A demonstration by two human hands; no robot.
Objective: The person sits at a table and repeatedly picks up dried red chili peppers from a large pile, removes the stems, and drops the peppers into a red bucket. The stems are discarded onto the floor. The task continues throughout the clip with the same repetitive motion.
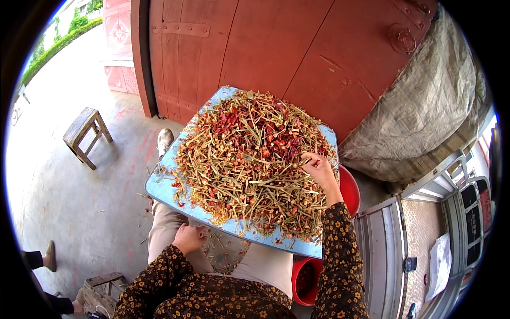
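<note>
A large heap of dried red chili pieces and stems [251, 167] covers most of a light blue tabletop [163, 185]. Over the right side of this heap is my right hand [320, 171], its fingers bent close to the stems and chili bits. Whether it pinches a small piece is not clear. My left hand [190, 238] rests low by my thigh, just below the table's front edge, with its fingers curled. What may be inside those fingers is hidden. Yellow seeds [217, 217] are scattered along the front of the heap.
A red bucket [305, 281] with dark red contents stands under the near right edge; another red container [350, 191] is beside the table. Behind rises a red door [271, 48]. A wooden stool [85, 131] stands left, near a person's foot [50, 256]. A metal cargo bed [418, 231] lies right.
</note>
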